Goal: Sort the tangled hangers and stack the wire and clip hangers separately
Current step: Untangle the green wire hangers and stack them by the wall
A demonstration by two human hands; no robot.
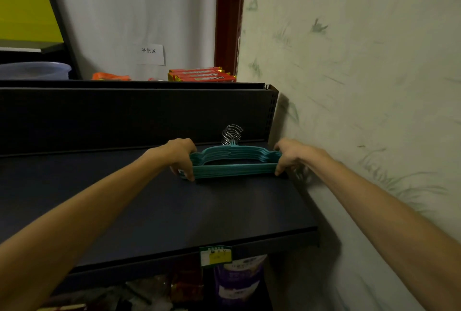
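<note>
Both outstretched arms end in a left hand [182,158] and right hand [290,156] pinching the teal hanger stack [234,164] ends.

Two bare forearms, hands [183,157] ungloved, no sleeves, no jewellery.

Both bare forearms reach forward, converging toward the stack of teal hangers [234,163]. The left hand [180,158] grips the stack's left end, fingers curled down over it. The right hand [290,156] grips the right end likewise, its thumb toward the stack's front edge.
</note>
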